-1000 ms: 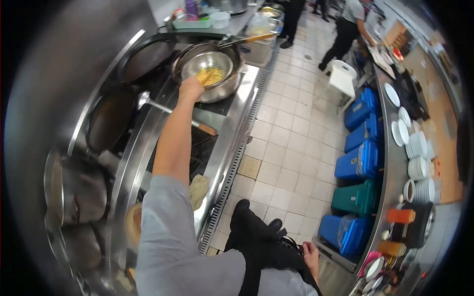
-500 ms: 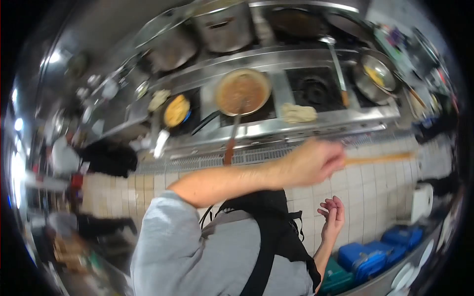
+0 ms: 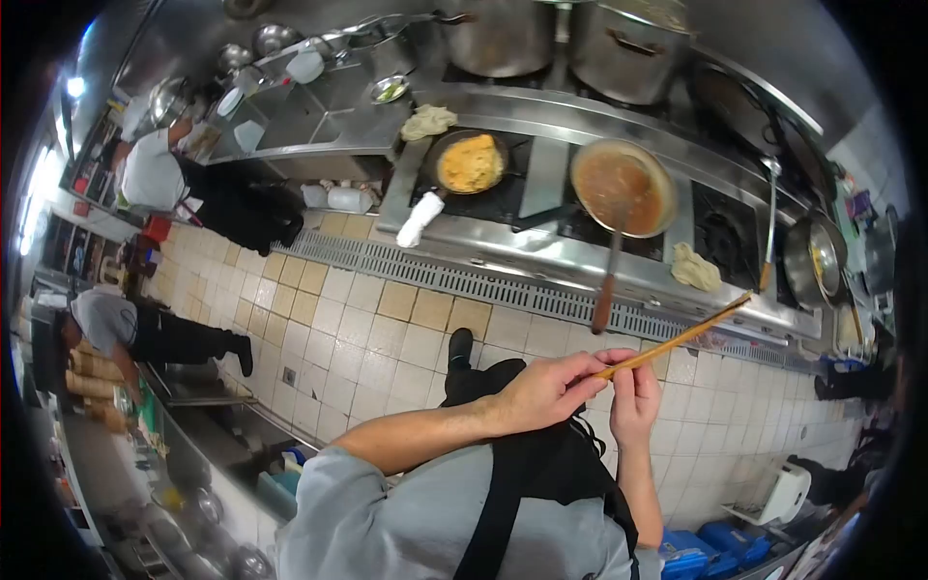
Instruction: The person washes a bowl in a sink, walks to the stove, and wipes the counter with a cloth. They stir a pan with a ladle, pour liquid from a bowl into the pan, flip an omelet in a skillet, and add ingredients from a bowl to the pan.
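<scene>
My left hand (image 3: 546,391) is closed in a pinch on one end of a pair of long wooden chopsticks (image 3: 681,336). They point up and right toward the stove's front edge. My right hand (image 3: 635,404) meets them just beside the left, its thumb and fingers closed around the same end. Beyond the chopsticks, a wide pan of reddish-brown sauce (image 3: 601,184) sits on the stove, a utensil with a wooden handle (image 3: 603,304) leaning in it. Farther left, a frying pan (image 3: 445,177) holds yellow-orange food, its handle wrapped in white cloth (image 3: 420,219).
Large stockpots (image 3: 633,58) stand behind the burners. A folded cloth (image 3: 695,268) lies at the stove front, another cloth (image 3: 428,122) near the frying pan. Two people (image 3: 159,174) work at the left. Blue containers (image 3: 684,553) are at lower right; tiled floor (image 3: 377,329) surrounds me.
The view has swung left. My left hand has drawn back toward my body with the chopsticks, and my right hand, open before, has come up and closed on them.
</scene>
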Motion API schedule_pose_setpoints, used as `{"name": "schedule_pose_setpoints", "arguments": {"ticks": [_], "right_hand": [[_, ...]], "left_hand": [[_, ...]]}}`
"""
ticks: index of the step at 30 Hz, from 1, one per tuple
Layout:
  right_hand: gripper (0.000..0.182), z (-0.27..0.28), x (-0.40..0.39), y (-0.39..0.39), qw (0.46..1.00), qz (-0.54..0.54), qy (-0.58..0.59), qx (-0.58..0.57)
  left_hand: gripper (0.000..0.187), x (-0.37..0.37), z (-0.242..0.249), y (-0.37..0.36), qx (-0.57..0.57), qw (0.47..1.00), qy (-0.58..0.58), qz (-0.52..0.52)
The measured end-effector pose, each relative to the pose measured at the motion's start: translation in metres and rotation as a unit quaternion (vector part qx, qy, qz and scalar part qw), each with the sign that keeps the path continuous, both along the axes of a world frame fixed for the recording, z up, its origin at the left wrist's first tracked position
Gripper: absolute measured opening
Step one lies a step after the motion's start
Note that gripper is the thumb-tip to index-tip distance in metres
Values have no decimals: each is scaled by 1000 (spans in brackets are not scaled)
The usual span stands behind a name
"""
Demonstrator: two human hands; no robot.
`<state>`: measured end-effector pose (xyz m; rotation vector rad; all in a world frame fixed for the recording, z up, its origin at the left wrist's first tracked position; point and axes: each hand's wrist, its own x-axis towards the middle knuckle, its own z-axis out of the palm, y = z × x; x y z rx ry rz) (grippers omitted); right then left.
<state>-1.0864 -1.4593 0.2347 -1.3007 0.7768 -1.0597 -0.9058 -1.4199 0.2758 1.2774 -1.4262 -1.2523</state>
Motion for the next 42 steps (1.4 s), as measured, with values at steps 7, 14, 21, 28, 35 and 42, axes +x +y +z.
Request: {"name": "schedule_pose_setpoints", "arguments": {"ticks": [7,14,21,28,35,42], "right_hand": [[21,-23,196,-41,998,32,33,45],[22,-39,289,-64,964,179,129,148],[28,-47,312,-90,968,133,144,160],[30,-92,287,-131,952,136,239,132],[38,-119,306,-147,949,55,309,-3],[47,-122,335,-175,902,-37,419,-91]], "left_hand": [[27,187,-18,-16,-46,993,-75,75],[33,293,-52,-56,27,987,41,152],[17,299,-102,-95,150,935,286,148],[31,366,-76,-139,63,963,62,254],[28,432,-85,-168,25,913,-353,202],[28,468,-122,-242,4,882,-470,39]]}}
